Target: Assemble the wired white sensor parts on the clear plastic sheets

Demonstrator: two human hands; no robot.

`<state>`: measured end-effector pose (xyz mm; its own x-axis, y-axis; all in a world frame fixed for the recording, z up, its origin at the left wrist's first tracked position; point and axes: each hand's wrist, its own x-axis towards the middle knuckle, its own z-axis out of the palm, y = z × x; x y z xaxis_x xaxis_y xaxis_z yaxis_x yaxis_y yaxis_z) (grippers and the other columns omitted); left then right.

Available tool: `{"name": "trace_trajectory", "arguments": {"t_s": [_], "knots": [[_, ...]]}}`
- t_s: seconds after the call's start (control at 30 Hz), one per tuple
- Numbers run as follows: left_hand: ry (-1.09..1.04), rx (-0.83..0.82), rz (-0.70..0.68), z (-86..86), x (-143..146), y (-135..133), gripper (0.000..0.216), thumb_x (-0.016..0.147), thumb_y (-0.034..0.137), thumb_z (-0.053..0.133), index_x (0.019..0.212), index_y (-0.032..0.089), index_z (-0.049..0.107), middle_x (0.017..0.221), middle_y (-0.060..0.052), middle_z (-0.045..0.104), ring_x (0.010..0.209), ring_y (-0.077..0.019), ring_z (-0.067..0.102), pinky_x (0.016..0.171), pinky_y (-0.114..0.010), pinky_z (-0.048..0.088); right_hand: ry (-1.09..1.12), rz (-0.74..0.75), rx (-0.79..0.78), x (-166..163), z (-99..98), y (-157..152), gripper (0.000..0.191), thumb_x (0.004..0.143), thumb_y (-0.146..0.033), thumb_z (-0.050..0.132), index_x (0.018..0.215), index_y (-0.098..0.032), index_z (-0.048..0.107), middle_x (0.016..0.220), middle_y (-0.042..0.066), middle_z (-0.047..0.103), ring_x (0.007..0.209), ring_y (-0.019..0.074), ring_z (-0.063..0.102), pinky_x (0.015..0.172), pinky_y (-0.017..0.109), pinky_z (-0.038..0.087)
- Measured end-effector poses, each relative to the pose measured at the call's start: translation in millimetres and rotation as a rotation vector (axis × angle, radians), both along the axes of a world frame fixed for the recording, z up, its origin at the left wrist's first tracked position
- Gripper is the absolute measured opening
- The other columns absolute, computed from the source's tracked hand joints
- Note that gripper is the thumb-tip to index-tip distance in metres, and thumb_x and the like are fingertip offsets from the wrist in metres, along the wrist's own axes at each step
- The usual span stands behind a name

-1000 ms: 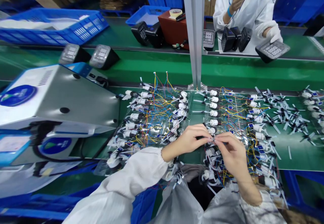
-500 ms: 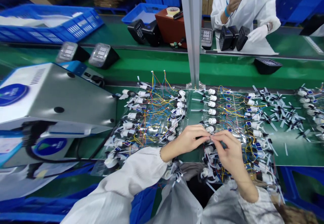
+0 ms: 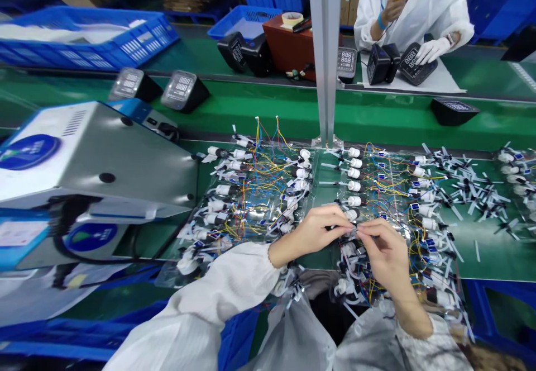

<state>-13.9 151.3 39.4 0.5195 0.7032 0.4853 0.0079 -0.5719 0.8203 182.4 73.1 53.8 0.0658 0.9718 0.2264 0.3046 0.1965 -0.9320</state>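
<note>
Head view, left hand [image 3: 312, 234], right hand [image 3: 387, 259], fingers [image 3: 371, 227] pinched narrow on small metal part [image 3: 355, 229], long axis sideways

The camera rides on the person's head, set high over the work and tipped forward and down, so the bare left hand [image 3: 312, 234] and bare right hand [image 3: 387, 259] sit close in, low in the middle of the frame, with a white cleanroom sleeve [image 3: 218, 293] reaching in from below. Beyond them it faces across a long green conveyor bench [image 3: 293, 111] and a grey aluminium upright post [image 3: 325, 52], towards a white-coated co-worker [image 3: 412, 8] well away on the far side.
</note>
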Motion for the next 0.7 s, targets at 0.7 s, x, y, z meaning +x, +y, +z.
{"name": "trace_trajectory", "arguments": {"t_s": [0.7], "knots": [[-0.038, 0.030, -0.016, -5.1, 4.6, -0.4, 0.013, 0.097, 0.023, 0.068, 0.095, 0.016, 0.079, 0.085, -0.010, 0.077, 0.079, -0.0177, 0.071, 0.075, -0.031, 0.059, 0.043, 0.030, -0.035, -1.3, -8.3, 4.5, 0.010, 0.097, -0.027, 0.067, 0.092, -0.025, 0.075, 0.092, 0.005, 0.072, 0.086, 0.0192, 0.069, 0.075, 0.034, 0.057]]}}
